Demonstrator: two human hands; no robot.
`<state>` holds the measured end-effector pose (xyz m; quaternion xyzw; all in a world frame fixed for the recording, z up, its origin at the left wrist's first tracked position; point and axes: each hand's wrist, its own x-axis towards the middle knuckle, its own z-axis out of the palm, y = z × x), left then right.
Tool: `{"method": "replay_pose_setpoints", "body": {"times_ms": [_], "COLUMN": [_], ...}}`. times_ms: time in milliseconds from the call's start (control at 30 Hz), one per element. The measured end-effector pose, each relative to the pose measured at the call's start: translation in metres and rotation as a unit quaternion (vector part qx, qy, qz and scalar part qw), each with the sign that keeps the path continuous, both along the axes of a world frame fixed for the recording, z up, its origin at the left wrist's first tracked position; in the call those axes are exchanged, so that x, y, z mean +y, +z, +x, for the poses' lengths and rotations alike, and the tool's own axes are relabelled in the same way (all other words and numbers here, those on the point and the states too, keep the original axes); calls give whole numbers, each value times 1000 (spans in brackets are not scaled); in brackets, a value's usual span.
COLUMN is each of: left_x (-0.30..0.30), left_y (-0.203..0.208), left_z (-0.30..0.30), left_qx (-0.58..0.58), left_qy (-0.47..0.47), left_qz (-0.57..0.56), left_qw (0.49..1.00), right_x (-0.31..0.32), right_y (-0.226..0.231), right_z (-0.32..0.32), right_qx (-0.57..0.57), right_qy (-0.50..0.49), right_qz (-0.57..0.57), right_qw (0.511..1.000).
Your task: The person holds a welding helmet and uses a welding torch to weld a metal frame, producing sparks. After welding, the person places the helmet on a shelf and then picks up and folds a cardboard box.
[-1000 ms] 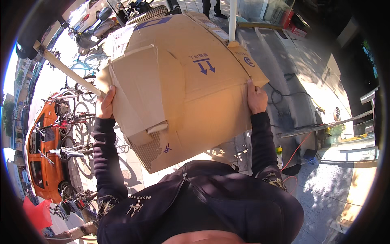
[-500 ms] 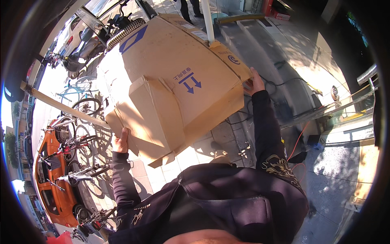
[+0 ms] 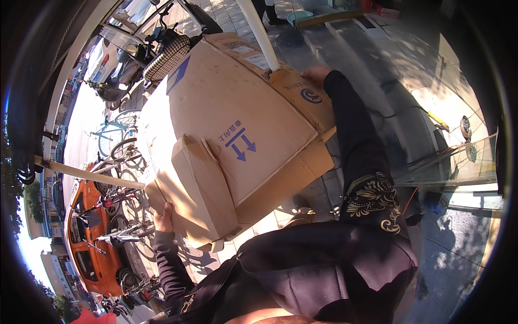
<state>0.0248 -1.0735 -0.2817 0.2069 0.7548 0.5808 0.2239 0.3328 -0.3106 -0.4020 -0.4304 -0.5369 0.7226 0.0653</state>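
Note:
A large flattened-looking brown cardboard box (image 3: 199, 97) with blue printed marks lies in front of me, a raised folded cardboard part (image 3: 202, 186) at its near left. My left hand (image 3: 163, 217) grips the box's near left edge, thumb on top, fingers hidden beneath. At the far right, my right hand (image 3: 317, 74) is at the edge of a side flap (image 3: 302, 97), beside a pale pole (image 3: 261, 35). The right fingers are mostly hidden. Another pale pole (image 3: 97, 175) meets the box's left corner.
To the left are parked bicycles (image 3: 121, 162), an orange car (image 3: 89, 237) and a scooter (image 3: 116, 75). A checkered seat (image 3: 164, 59) touches the far left side. Rightward are a glass panel (image 3: 453, 167) and a yellow-handled tool (image 3: 438, 121). A person's legs (image 3: 272, 13) show at the back.
My right hand has moved from the near right corner, farther along the flap toward the pole. My left hand still holds the left edge. The view has shifted, and the box appears lower.

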Motion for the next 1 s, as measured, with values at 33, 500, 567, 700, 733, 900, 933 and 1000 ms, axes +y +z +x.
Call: {"method": "replay_pose_setpoints", "body": {"times_ms": [33, 500, 567, 700, 733, 900, 933, 1000], "left_x": [4, -60, -59, -51, -50, -98, -98, -121], "left_y": [2, -41, -45, -22, -17, -17, -5, -3], "left_z": [6, 106, 125, 160, 169, 185, 190, 192], "left_qx": [-12, 74, 75, 138, 144, 157, 186, 226], "left_qy": [9, 39, 66, 100, 126, 113, 102, 71], "left_qz": [4, -30, -24, -62, -42, -36, -54, -86], "left_qw": [1000, 996, 995, 983, 981, 980, 976, 968], "right_x": [2, -51, -65, -108, -124, -252, -272, -308], "right_y": [-7, 150, 161, 193, 197, 207, 200, 186], "right_z": [-8, -40, -36, -38, -36, 7, 12, 19], "right_qx": [43, 81, 73, 48, 41, -88, -88, -84], "right_qy": [-43, -82, -85, -39, -45, -87, -94, -114], "right_qz": [16, 361, 425, 514, 531, 556, 583, 642], "right_qw": [998, 925, 898, 855, 845, 822, 802, 754]}}
